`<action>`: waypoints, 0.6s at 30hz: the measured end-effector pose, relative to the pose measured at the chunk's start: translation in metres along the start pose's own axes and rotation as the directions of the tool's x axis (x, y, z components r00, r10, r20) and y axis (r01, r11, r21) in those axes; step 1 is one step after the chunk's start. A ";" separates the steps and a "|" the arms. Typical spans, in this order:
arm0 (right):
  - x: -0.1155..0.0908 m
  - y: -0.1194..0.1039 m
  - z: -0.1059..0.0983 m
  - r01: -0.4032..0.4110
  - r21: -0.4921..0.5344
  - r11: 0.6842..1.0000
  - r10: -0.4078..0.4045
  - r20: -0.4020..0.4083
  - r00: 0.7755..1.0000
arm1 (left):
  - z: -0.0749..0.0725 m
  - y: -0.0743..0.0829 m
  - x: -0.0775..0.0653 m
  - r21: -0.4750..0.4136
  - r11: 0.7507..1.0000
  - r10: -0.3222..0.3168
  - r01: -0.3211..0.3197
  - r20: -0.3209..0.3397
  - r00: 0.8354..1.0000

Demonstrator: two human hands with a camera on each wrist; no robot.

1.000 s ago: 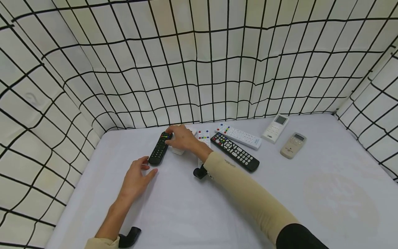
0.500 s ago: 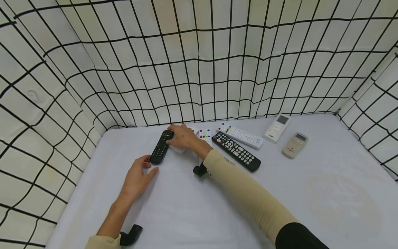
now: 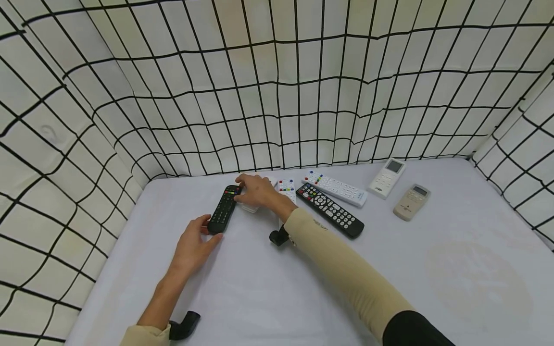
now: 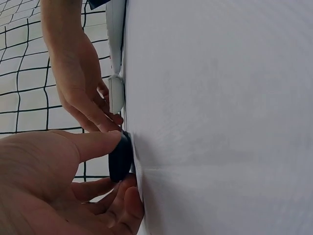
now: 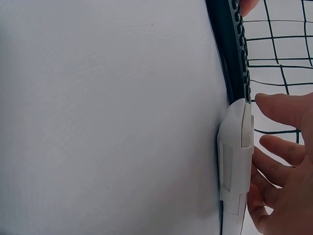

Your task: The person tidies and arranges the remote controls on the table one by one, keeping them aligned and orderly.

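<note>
My left hand (image 3: 190,247) pinches the near end of a slim black remote control (image 3: 223,209) lying on the white sheet. In the left wrist view its thumb lies on one side of the black remote (image 4: 120,159) and its fingertips on the other. My right hand (image 3: 257,192) hovers at the far end of that remote, thumb and forefinger near its edge. Beneath the right palm is a white remote control (image 3: 249,208), mostly hidden from above. The right wrist view shows the right fingers (image 5: 274,169) loosely bent beside this white remote (image 5: 234,156).
Right of my right hand lie a white remote with coloured buttons (image 3: 287,187), a longer white remote (image 3: 335,189) and a black remote with round white buttons (image 3: 331,211). Farther right are white (image 3: 386,179) and beige (image 3: 411,203) remotes with screens. Black netting (image 3: 318,114) encloses the back and sides.
The slim black remote has slid slightly toward me, into my left hand, whose thumb has closed in on it. My right hand stays almost in place as the remote's far end draws away.
</note>
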State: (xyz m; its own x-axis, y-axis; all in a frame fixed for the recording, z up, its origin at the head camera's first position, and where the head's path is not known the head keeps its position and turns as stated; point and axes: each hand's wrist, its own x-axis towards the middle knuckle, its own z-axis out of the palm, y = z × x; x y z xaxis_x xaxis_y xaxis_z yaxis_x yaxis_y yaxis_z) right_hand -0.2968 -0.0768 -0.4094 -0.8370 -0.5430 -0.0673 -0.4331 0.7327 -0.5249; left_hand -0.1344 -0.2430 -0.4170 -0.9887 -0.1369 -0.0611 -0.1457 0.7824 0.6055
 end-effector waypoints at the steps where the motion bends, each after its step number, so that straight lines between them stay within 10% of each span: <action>1: 0.000 0.000 0.000 0.002 0.003 1.000 -0.002 0.002 1.000 | 0.000 0.000 0.000 -0.001 1.000 -0.002 0.002 0.000 1.000; 18: -0.003 -0.002 -0.005 0.008 0.101 0.995 -0.012 0.040 0.999 | 0.000 0.001 0.001 0.025 1.000 0.002 -0.002 -0.005 1.000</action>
State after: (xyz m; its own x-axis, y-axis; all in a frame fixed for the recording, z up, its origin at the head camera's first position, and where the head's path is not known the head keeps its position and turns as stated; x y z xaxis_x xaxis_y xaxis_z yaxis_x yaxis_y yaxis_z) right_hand -0.2954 -0.0744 -0.4039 -0.8179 -0.5675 -0.0948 -0.4035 0.6832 -0.6087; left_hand -0.1354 -0.2423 -0.4167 -0.9888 -0.1380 -0.0560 -0.1445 0.7976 0.5857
